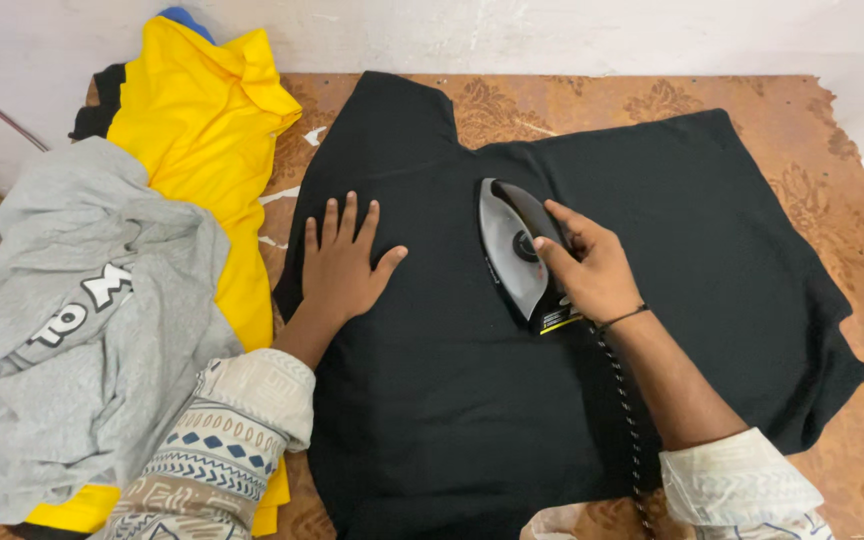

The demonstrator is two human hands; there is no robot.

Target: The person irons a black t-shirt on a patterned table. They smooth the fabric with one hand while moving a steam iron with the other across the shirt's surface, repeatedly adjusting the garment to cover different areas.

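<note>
Cream sleeves (242,420) rolled up — blue-and-brown geometric bands — thin dark bracelet (620,319) at the right wrist.

A grey garment (72,330) and yellow garment (207,150) heap over the surface's (852,200) left edge; its right edge and far right corner lie open beside the black shirt (652,250).

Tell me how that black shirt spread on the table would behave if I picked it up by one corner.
The black shirt would probably go limp and drape: it lies flat and thin, its edges following the table. It looks light for its spread. It likely slides or bunches easily, which may be why the left hand presses it flat.
</note>
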